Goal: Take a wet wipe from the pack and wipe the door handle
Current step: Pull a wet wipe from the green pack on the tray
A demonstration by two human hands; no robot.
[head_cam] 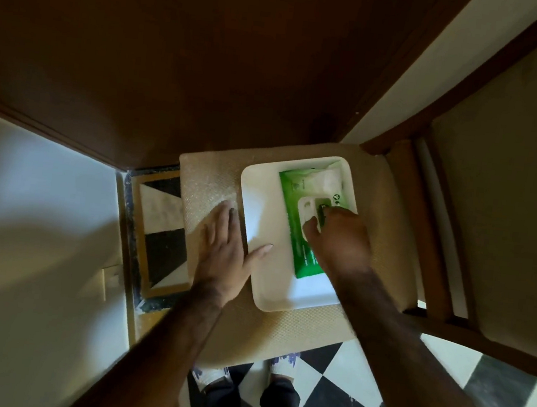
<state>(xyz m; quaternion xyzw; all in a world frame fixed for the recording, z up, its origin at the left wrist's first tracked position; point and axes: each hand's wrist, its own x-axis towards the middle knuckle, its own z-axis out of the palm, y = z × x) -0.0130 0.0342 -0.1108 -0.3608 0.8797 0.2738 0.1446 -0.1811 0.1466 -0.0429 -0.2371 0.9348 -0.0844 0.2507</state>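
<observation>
A green and white wet wipe pack (297,203) lies in a white tray (260,202) on a beige chair seat. My right hand (339,240) rests on the pack's white flip lid (308,207), fingertips at the lid opening; whether it pinches a wipe is hidden. My left hand (226,248) lies flat and spread on the tray's left rim and the seat, thumb inside the tray. A dark brown door (210,48) fills the top of the view. No door handle is in view.
The wooden chair (430,227) has its cushioned back at the right and its seat (209,184) against the door. A white wall stands at left. Black and white floor tiles (356,398) and my feet are below.
</observation>
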